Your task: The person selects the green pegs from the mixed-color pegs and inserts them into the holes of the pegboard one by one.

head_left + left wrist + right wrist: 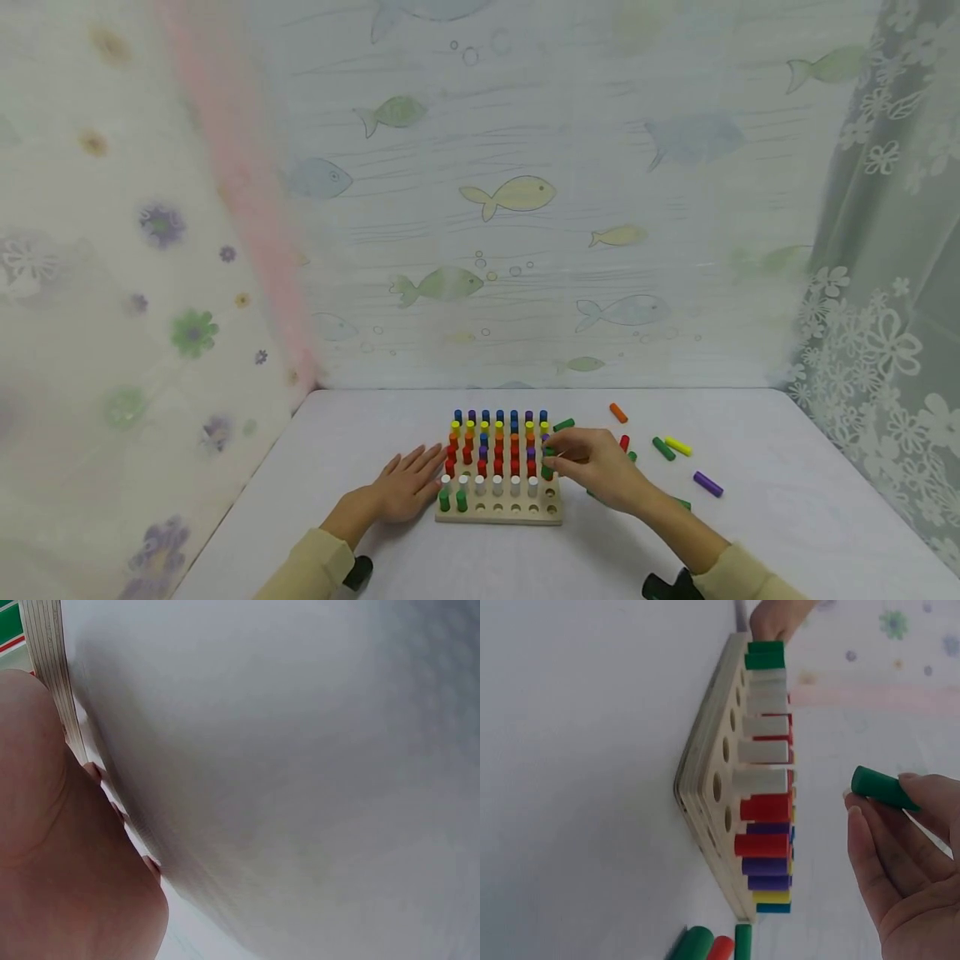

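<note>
A wooden pegboard [498, 522] stands on the white table, filled with rows of coloured pegs. My left hand [408, 487] lies flat on the table, palm down, its fingers spread against the board's left side. Between thumb and fingertips, my right hand [607, 471] pinches a green peg [881, 787], raised over the board's right side. Two green pegs [453, 500] stand at the left of the front row. Behind them runs a row of white pegs [497, 485], then red, purple, orange, yellow and blue ones. Bare holes [718, 786] show along the front and right.
Loose pegs lie right of the board: an orange peg [618, 412], a yellow peg [678, 447], a purple peg [708, 484], a red peg [624, 442] and several green ones, partly behind my right hand. A fish-print sheet [517, 250] hangs at the table's back edge.
</note>
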Available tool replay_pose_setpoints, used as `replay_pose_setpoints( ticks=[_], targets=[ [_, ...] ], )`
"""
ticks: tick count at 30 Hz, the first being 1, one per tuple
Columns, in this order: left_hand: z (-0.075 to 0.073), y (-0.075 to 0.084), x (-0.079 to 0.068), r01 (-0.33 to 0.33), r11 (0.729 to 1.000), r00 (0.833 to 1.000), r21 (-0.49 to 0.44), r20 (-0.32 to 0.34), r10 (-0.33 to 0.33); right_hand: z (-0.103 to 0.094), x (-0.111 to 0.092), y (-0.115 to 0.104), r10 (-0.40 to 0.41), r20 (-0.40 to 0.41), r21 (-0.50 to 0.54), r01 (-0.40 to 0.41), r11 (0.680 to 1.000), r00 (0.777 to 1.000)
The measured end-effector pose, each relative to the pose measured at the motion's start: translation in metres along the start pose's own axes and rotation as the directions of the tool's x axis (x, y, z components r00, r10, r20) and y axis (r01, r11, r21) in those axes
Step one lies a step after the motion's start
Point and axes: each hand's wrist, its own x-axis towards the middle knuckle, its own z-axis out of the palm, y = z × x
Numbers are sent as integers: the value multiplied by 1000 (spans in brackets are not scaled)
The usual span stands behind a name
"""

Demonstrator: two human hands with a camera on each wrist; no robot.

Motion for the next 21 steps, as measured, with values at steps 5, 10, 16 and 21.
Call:
replay_pose_setpoints(
  ticks=[5,10,16,21],
  targets=[
    [5,-5,4,-2,1000,1000,1,-10,2,8,2,-1,-6,9,3,6,1000,1000],
    [2,-3,2,-8,1000,1000,-3,4,9,16,5,-4,-16,27,21,15,1000,1000],
    [3,-5,2,-25,1000,1000,-9,-6,25,25,8,-3,12,40,13,-12,1000,999],
    [3,-5,2,-29,999,1000,-13,-5,29,33,12,0,3,62,34,-5,999,998]
  ],
)
